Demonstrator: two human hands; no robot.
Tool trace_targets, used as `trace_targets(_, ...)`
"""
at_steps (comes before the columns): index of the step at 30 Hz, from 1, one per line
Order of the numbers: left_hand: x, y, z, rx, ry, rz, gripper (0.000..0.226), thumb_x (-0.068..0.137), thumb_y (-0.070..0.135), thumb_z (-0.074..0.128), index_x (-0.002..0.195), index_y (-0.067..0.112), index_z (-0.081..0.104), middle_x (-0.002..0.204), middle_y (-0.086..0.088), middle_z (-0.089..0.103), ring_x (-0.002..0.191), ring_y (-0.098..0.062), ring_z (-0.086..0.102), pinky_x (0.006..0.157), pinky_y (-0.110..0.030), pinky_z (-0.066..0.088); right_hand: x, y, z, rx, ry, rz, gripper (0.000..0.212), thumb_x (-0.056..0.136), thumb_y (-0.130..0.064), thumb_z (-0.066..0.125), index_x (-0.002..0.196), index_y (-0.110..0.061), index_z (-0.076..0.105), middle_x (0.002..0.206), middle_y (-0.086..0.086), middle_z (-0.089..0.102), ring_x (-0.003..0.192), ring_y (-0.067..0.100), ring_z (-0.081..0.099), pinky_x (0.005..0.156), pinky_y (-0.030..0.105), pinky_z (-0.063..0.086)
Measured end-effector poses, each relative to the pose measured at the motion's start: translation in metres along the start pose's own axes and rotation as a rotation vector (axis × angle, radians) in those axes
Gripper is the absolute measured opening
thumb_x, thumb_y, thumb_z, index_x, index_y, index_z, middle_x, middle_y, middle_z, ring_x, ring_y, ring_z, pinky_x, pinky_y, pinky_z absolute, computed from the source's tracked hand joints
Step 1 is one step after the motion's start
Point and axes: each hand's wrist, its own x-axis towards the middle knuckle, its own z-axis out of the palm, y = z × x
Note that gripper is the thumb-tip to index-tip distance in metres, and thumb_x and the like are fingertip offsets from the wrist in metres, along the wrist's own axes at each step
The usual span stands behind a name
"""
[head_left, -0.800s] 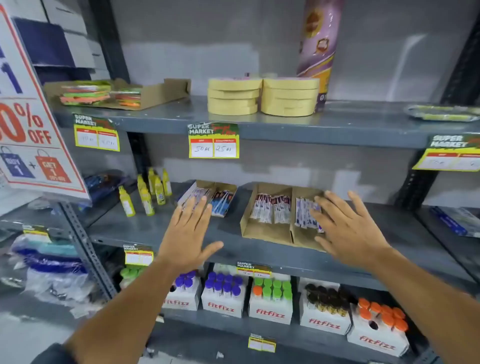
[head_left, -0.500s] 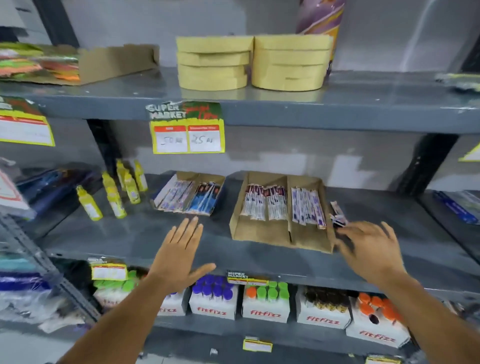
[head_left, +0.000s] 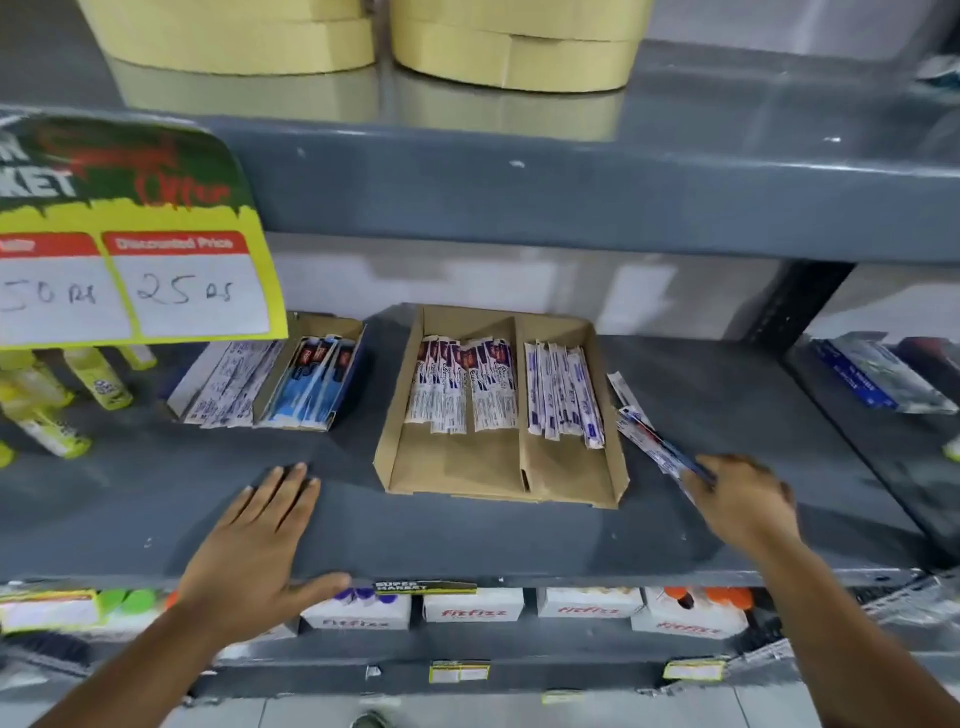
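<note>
A brown cardboard tray (head_left: 457, 467) with two compartments sits on the grey middle shelf (head_left: 467, 535). Both compartments hold several long, thin white-and-purple packets (head_left: 465, 387). Just right of the tray, my right hand (head_left: 740, 501) grips a similar blue-and-white packet (head_left: 657, 447) at its near end. A second loose packet (head_left: 623, 389) lies on the shelf beyond it. My left hand (head_left: 257, 545) rests flat on the shelf's front part with straight fingers, left of the tray.
A smaller box (head_left: 275, 382) of blue and white packets stands to the left, with yellow bottles (head_left: 49, 400) beyond it. A yellow price tag (head_left: 135, 249) hangs from the upper shelf. Yellow tape rolls (head_left: 511, 49) sit above. White boxes (head_left: 472, 605) line the lower shelf.
The view has moved much closer to the middle shelf. My right hand has taken hold of a loose packet beside the tray. My left hand has come down onto the shelf.
</note>
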Motion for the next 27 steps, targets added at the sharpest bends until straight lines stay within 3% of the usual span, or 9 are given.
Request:
trace_targets(6, -0.002, 0.003, -0.006, -0.001, -0.004, -0.030, 0.106, 0.078, 0.086, 0.034, 0.146, 0.005, 0.029, 0.154, -0.014, 0.024, 0.141, -0.029, 0.020, 0.113, -0.036, 0.001, 0.005, -0.001, -0.008, 0.167, -0.089, 0.033, 0.019, 0.095, -0.038, 0.056, 0.082, -0.030, 0.068, 0.073, -0.003, 0.068, 0.074, 0.022, 0.061, 0.081, 0.036, 0.045)
trace_targets(11, -0.001, 0.003, -0.006, 0.007, -0.003, -0.039, 0.107, 0.077, 0.087, 0.032, 0.147, 0.007, 0.026, 0.155, -0.011, 0.021, 0.142, -0.028, 0.017, 0.113, -0.040, 0.008, -0.011, -0.005, -0.014, 0.440, 0.187, -0.018, 0.021, 0.099, -0.030, 0.055, 0.108, -0.015, 0.068, 0.078, 0.004, 0.067, 0.077, 0.031, 0.062, 0.073, 0.033, 0.044)
trace_targets(13, -0.001, 0.004, -0.008, 0.014, -0.016, -0.044, 0.107, 0.077, 0.087, 0.032, 0.147, 0.007, 0.027, 0.155, -0.011, 0.022, 0.141, -0.028, 0.018, 0.112, -0.042, 0.010, -0.020, -0.010, -0.019, 0.503, 0.291, -0.140, 0.024, 0.099, -0.031, 0.056, 0.109, -0.014, 0.070, 0.086, 0.009, 0.073, 0.085, 0.031, 0.067, 0.077, 0.030, 0.045)
trace_targets(17, 0.000, 0.005, -0.012, 0.004, -0.037, -0.049, 0.107, 0.076, 0.087, 0.032, 0.147, 0.007, 0.028, 0.155, -0.011, 0.023, 0.141, -0.028, 0.020, 0.112, -0.040, 0.009, -0.040, -0.029, -0.033, 0.391, 0.562, -0.607, 0.031, 0.093, -0.029, 0.056, 0.098, -0.007, 0.077, 0.095, 0.008, 0.073, 0.093, 0.013, 0.059, 0.093, 0.002, 0.035)
trace_targets(20, -0.001, 0.006, -0.013, -0.020, -0.045, -0.054, 0.107, 0.076, 0.088, 0.031, 0.147, 0.007, 0.028, 0.155, -0.011, 0.022, 0.141, -0.027, 0.018, 0.112, -0.040, 0.008, -0.056, -0.044, -0.043, 0.568, 0.498, -0.770, 0.028, 0.097, -0.028, 0.058, 0.094, -0.007, 0.076, 0.095, 0.007, 0.069, 0.092, 0.001, 0.058, 0.091, 0.008, 0.042)
trace_targets(22, -0.002, 0.006, -0.014, -0.031, -0.048, -0.058, 0.107, 0.076, 0.088, 0.031, 0.147, 0.007, 0.028, 0.154, -0.011, 0.024, 0.141, -0.027, 0.019, 0.111, -0.039, 0.008, -0.068, -0.056, -0.054, 0.708, 0.283, -0.769, 0.038, 0.098, -0.052, 0.048, 0.091, -0.025, 0.074, 0.093, 0.004, 0.070, 0.091, -0.003, 0.059, 0.086, 0.013, 0.046)
trace_targets(24, -0.001, 0.007, -0.015, -0.040, -0.045, -0.060, 0.107, 0.076, 0.088, 0.030, 0.145, 0.007, 0.030, 0.153, -0.013, 0.027, 0.140, -0.028, 0.021, 0.111, -0.039, 0.008, -0.075, -0.064, -0.060, 0.813, 0.180, -0.735, 0.025, 0.091, -0.062, 0.052, 0.083, -0.043, 0.068, 0.099, -0.010, 0.069, 0.096, 0.010, 0.063, 0.086, 0.028, 0.050)
trace_targets(26, -0.001, 0.007, -0.015, -0.041, -0.026, -0.052, 0.107, 0.076, 0.089, 0.029, 0.146, 0.008, 0.029, 0.154, -0.011, 0.023, 0.142, -0.026, 0.017, 0.111, -0.038, 0.007, -0.083, -0.068, -0.058, 0.852, 0.297, -0.775, 0.002, 0.086, -0.038, 0.070, 0.086, -0.037, 0.069, 0.108, -0.028, 0.063, 0.108, 0.010, 0.060, 0.090, 0.042, 0.050)
trace_targets(27, -0.002, 0.007, -0.015, -0.040, -0.017, -0.049, 0.107, 0.076, 0.089, 0.027, 0.147, 0.009, 0.028, 0.155, -0.010, 0.021, 0.142, -0.025, 0.014, 0.112, -0.039, 0.006, -0.084, -0.068, -0.055, 0.811, 0.378, -0.835, 0.003, 0.086, -0.028, 0.070, 0.088, -0.031, 0.071, 0.110, -0.030, 0.061, 0.112, 0.004, 0.057, 0.089, 0.045, 0.049)
